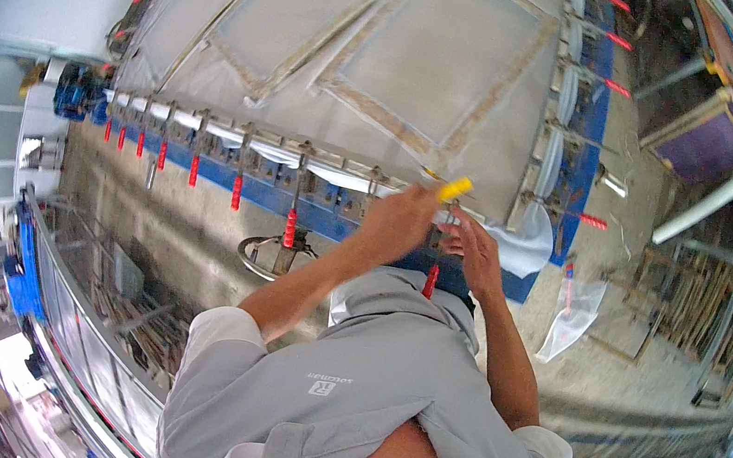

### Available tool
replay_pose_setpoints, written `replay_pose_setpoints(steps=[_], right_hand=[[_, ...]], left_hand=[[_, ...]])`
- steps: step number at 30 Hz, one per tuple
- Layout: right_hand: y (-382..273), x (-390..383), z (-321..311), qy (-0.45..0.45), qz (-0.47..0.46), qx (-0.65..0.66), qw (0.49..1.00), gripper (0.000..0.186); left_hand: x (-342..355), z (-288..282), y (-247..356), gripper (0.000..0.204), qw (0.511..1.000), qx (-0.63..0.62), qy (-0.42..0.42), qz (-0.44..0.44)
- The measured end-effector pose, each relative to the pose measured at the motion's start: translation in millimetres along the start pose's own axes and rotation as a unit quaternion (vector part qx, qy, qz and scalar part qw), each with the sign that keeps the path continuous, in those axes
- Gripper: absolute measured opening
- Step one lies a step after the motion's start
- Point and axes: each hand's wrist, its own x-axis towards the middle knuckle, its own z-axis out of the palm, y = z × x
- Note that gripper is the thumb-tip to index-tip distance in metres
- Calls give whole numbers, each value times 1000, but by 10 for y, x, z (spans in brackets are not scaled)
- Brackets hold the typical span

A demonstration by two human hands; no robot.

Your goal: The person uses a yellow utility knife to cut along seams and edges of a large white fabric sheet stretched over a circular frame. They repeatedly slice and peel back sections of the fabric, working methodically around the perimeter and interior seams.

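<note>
At the near edge of a large vacuum-press-like table, my left hand (397, 222) is closed around a tool with a bright yellow end (454, 189); the rest of the tool is hidden in the fist. Just to its right, my right hand (476, 252) has bent fingers gathered at the metal edge fittings, and what lies between them is too blurred to make out. Below both hands hangs a red-handled toggle clamp (430, 280). A greyish sheet (308, 113) covers the table, with rectangular frame shapes (495, 83) showing on it.
More red-handled clamps (290, 228) line the near edge, and others (592, 221) the right edge. A blue table frame (331, 215) runs beneath. A handwheel (276, 257) juts out at the near side. White plastic (574, 319) lies on the floor beside stacked wooden strips (699, 299).
</note>
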Motion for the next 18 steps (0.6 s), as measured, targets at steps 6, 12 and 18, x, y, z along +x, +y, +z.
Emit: replay_pose_setpoints(steps=[6, 12, 18], right_hand=[[-185, 635, 155, -2, -2, 3, 1000, 38], [-578, 1249, 233, -88, 14, -351, 932, 45], [-730, 1778, 467, -227, -146, -493, 827, 53]], left_hand=[[241, 178, -875, 35, 965, -170, 142, 138], [893, 157, -2599, 26, 950, 245, 192, -33], [960, 178, -2571, 26, 946, 279, 147, -78]])
